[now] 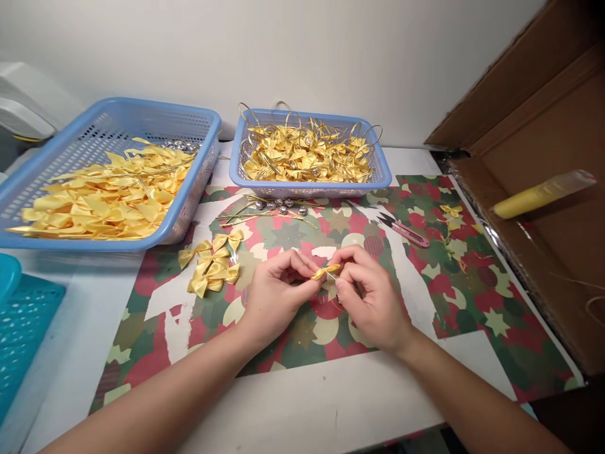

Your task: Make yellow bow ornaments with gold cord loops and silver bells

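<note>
My left hand [283, 287] pinches one end of a yellow satin ribbon bow [326, 271] above the middle of the patterned sheet. Closed around a thin silver needle [333, 276], my right hand [368, 290] holds it against the bow, with its fingers at the bow's other end. Something small and dark shows below the right fingertips, too little of it to name. Several finished yellow bows [212, 268] lie in a loose group left of my left hand. Beyond both hands are several silver jingle bells [283, 207] and gold cords [236, 217].
A blue basket [165, 236] of yellow bows and bells stands at left; another blue basket [307, 188] holds bows with gold loops. Pink thread snips [409, 234] lie at right. Thread scraps [451, 211], a cardboard box [534, 252] with a yellow tube [539, 195], and a teal basket [28, 315] flank the sheet.
</note>
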Demonstrator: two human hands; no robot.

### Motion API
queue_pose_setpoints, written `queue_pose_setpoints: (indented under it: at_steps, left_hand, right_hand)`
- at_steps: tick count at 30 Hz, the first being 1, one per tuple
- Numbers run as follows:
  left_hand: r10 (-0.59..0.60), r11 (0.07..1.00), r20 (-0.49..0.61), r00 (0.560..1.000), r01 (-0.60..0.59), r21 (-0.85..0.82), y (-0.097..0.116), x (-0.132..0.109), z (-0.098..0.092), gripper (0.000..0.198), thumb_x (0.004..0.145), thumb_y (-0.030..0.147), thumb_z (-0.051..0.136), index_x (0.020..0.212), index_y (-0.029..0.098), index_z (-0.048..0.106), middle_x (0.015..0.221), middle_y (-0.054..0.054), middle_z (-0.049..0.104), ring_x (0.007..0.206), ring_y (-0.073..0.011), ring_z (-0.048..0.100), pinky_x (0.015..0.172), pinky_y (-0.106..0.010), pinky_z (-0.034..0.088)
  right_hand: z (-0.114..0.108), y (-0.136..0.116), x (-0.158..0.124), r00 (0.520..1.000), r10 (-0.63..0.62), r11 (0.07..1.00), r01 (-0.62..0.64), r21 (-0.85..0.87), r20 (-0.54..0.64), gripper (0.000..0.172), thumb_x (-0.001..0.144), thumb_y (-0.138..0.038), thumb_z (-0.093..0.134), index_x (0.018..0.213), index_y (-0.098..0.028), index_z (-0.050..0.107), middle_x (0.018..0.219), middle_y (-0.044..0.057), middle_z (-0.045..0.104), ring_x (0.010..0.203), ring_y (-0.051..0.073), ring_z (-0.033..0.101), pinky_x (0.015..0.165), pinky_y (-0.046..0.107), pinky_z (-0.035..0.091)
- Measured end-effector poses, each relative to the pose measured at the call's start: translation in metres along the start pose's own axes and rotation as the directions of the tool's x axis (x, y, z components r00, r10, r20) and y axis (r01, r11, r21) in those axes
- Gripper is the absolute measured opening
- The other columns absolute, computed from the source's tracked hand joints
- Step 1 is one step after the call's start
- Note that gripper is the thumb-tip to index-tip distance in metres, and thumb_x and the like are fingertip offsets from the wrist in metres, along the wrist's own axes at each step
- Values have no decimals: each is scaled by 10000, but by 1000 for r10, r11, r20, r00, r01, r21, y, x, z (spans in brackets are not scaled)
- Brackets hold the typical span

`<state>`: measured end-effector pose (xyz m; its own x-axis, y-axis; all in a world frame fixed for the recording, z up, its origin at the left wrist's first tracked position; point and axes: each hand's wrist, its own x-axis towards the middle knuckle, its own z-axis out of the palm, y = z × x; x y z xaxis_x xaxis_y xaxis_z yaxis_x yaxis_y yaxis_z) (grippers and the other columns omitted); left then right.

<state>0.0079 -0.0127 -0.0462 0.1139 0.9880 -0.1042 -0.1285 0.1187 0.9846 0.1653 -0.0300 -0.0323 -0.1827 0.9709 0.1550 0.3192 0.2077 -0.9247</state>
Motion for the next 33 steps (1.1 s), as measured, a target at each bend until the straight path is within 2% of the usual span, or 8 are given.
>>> queue_pose_setpoints:
  at_steps: [10, 17, 22, 27, 33]
  left_hand:
    - [34, 998, -11, 999, -33, 61, -2, -1, -1, 211, 669, 106, 723, 573, 184, 552, 678, -6, 667, 716, -154, 652, 664, -261, 536]
    - [43, 994, -31, 999, -40, 105, -4, -4, 0, 189, 669, 105, 725, 576, 179, 578, 711, -14, 695, 704, -153, 665, 661, -262, 550]
    - [61, 990, -2, 998, -61, 131, -3, -8, 2, 185, 671, 73, 703, 588, 185, 581, 723, -13, 711, 684, -152, 668, 622, -254, 546]
    - [81, 989, -39, 996, -75, 129, -3, -7, 1, 191, 681, 90, 707, 589, 187, 570, 729, -20, 712, 723, -165, 678, 666, -271, 559]
    - [110, 988, -46, 993, -104, 117, -3, -6, 1, 204, 695, 76, 695, 583, 187, 565, 733, -4, 705, 729, -140, 677, 692, -245, 561]
  right_hand:
    - [2, 1, -1, 1000, 0, 1000, 0, -18, -2, 240, 805, -92, 474, 593, -181, 405, 928, 51, 539, 790, 141, 524, 577, 252, 413]
    - [9, 2, -2, 997, -53, 996, 49, -80, -47, 266, 833, -97, 449, 600, -185, 355, 860, 39, 483, 701, 116, 486, 562, 251, 392]
    - [9, 4, -2, 999, -26, 996, 23, -82, -42, 271, 843, -107, 450, 599, -185, 362, 835, 32, 460, 717, 125, 481, 560, 254, 375]
    - [7, 4, -3, 998, -28, 999, 26, -46, -50, 256, 832, -111, 475, 597, -183, 403, 875, 40, 484, 781, 143, 509, 608, 266, 416]
    - [5, 0, -3, 999, -20, 999, 19, -28, -40, 246, 817, -109, 475, 593, -182, 406, 898, 46, 494, 784, 144, 510, 620, 270, 431]
